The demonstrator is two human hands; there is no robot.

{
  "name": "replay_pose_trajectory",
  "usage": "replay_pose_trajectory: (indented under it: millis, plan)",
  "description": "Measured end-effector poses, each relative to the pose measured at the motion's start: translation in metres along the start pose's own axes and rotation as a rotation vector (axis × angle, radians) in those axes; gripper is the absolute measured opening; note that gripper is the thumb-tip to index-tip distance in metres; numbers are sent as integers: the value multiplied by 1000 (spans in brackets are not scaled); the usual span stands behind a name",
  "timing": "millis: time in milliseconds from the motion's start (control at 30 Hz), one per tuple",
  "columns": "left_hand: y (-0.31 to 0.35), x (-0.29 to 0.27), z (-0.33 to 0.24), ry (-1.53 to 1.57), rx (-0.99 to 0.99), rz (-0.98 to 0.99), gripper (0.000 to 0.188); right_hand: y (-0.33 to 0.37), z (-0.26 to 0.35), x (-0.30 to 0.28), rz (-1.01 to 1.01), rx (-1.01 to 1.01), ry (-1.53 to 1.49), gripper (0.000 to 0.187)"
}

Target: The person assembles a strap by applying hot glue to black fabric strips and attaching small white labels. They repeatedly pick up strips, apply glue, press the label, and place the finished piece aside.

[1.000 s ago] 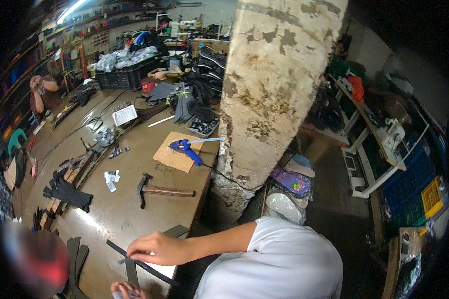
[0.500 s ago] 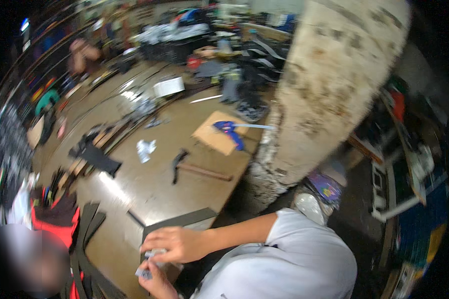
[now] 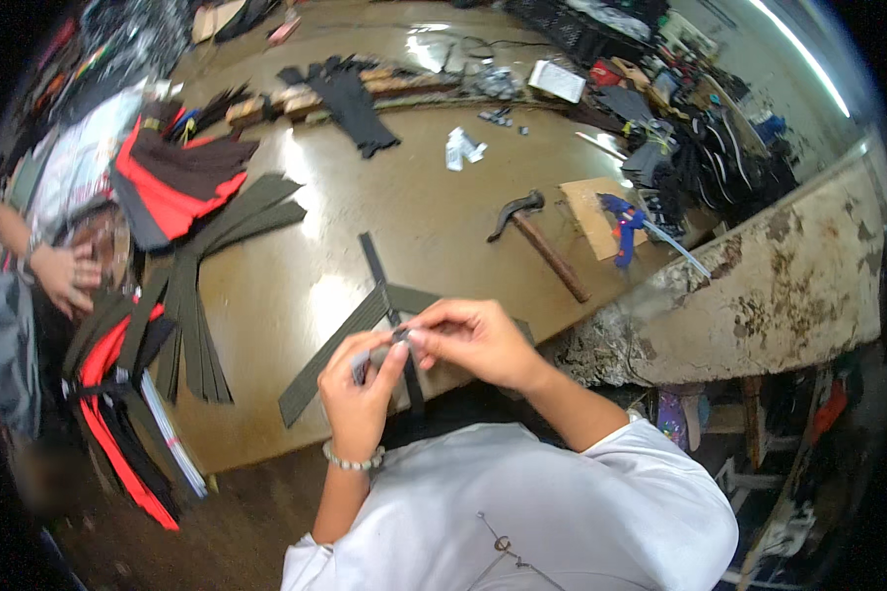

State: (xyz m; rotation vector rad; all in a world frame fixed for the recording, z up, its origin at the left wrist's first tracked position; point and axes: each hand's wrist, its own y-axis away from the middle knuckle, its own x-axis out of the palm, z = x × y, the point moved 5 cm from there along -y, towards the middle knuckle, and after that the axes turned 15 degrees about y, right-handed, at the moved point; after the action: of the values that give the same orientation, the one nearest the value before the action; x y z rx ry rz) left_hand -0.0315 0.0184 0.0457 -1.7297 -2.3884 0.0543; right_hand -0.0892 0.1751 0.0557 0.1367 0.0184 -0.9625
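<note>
My left hand (image 3: 357, 389), with a beaded bracelet at its wrist, is closed on a small grey piece (image 3: 361, 364) whose kind I cannot make out. My right hand (image 3: 478, 343) comes in from the right, thumb and fingers pinched together. Between the fingertips of both hands is a small dark bit (image 3: 400, 336), mostly covered by the fingers. Just under the hands, at the table's near edge, an olive ribbed fabric strip (image 3: 330, 345) lies slantwise. A narrow black strip (image 3: 371, 258) crosses behind it, and another olive part extends to the right behind my right hand.
On the table (image 3: 434, 187) lie a hammer (image 3: 547, 251), a blue glue gun (image 3: 626, 225) on cardboard (image 3: 583, 212) and crumpled white scraps (image 3: 463, 148). More olive strips (image 3: 192, 315) and red-black fabric (image 3: 172, 192) lie left, near another person's hand (image 3: 64, 276). A stained board (image 3: 749, 276) borders the right.
The view has turned, bringing hands and strips nearer the middle. My right hand lay over my left before; now they face each other with fingertips meeting.
</note>
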Motion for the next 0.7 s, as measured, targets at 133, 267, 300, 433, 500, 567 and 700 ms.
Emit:
replay_pose_trajectory:
  millis: [133,267,300,433,500,567,700]
  plan:
    - [-1,-8,14,212,-191,-26,18,-5,9,1,3,35,181,20]
    - [-2,-13,14,183,-177,3,18,-9,11,8,42,100,221,19]
    - [-2,-14,13,167,-162,12,18,-9,11,9,43,102,204,19]
    - [-4,-15,14,222,-159,-6,17,-11,9,10,34,93,174,21]
    - [-5,-16,14,200,-130,-47,17,-12,7,8,35,80,145,21]
    - [-3,-14,15,213,-142,-31,16,-13,4,6,57,111,119,22]
    - [1,-13,16,166,-212,-28,14,-10,2,2,64,103,122,23]
